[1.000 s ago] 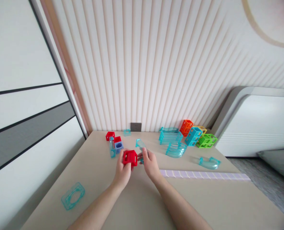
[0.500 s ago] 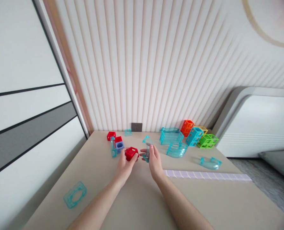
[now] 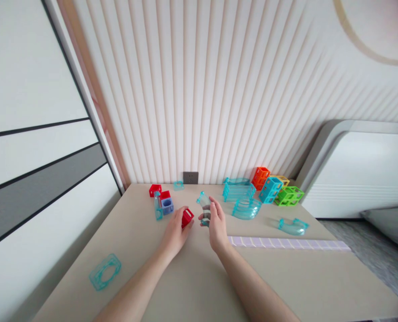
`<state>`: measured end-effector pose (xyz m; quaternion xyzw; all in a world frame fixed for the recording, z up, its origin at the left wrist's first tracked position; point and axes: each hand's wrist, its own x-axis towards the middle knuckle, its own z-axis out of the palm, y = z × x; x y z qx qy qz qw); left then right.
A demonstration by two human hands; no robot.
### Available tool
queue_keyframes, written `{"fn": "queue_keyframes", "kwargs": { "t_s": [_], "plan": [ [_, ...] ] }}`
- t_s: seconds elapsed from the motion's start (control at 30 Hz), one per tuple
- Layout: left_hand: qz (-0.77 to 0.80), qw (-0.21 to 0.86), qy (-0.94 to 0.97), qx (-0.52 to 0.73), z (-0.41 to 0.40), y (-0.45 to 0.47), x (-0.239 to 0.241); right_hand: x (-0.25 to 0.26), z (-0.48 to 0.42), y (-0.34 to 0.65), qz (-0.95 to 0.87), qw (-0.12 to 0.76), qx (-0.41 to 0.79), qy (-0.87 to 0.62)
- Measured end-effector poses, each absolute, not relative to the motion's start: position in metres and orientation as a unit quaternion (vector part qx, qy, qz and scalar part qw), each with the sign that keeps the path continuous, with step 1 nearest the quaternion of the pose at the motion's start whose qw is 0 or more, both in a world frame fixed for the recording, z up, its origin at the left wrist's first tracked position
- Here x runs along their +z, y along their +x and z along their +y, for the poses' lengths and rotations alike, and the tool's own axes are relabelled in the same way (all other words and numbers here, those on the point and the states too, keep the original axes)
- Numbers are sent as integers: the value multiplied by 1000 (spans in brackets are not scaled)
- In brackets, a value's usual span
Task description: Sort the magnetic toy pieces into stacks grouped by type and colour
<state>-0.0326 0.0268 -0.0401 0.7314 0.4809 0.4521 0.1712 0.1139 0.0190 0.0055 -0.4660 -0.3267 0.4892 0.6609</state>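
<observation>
My left hand [image 3: 174, 230] is closed around a red toy block [image 3: 187, 217] with openings in its sides. Facing it, my right hand [image 3: 216, 223] grips a clear teal curved track piece [image 3: 203, 200], its upper end sticking out above the fingers. A small gap separates the two pieces. Just beyond my left hand stand a blue block [image 3: 167, 205] with a round hole, a red block [image 3: 165, 195] behind it, another red block [image 3: 155, 190] and an upright teal track piece [image 3: 158, 205].
Several teal track pieces [image 3: 247, 209] lie at the right, near orange [image 3: 261, 178], blue [image 3: 270, 190] and green [image 3: 289, 196] block frames. A teal plate with a round hole [image 3: 105, 272] lies front left. A lilac strip [image 3: 288, 243] crosses the table's right side.
My left hand has turned the red block, so a different side shows. My right hand has tilted the teal track piece slightly to the left.
</observation>
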Motion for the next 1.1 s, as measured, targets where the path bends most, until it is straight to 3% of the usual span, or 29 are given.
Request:
{"fn": "queue_keyframes", "kwargs": {
  "t_s": [0.53, 0.73, 0.93, 1.1],
  "plan": [
    [518, 109, 753, 391, 31, -39, -44, 2, 14, 110, -472, 614, 418, -474],
    [495, 57, 732, 464, 23, -33, -30, -3, 13, 107, -482, 613, 432, -452],
    [430, 201, 684, 554, 2, -23, -6, 6, 6, 111, -614, 548, 357, -441],
    [441, 232, 667, 554, 3, -24, -7, 12, 0, 114, -715, 491, 271, -419]
  ]
}}
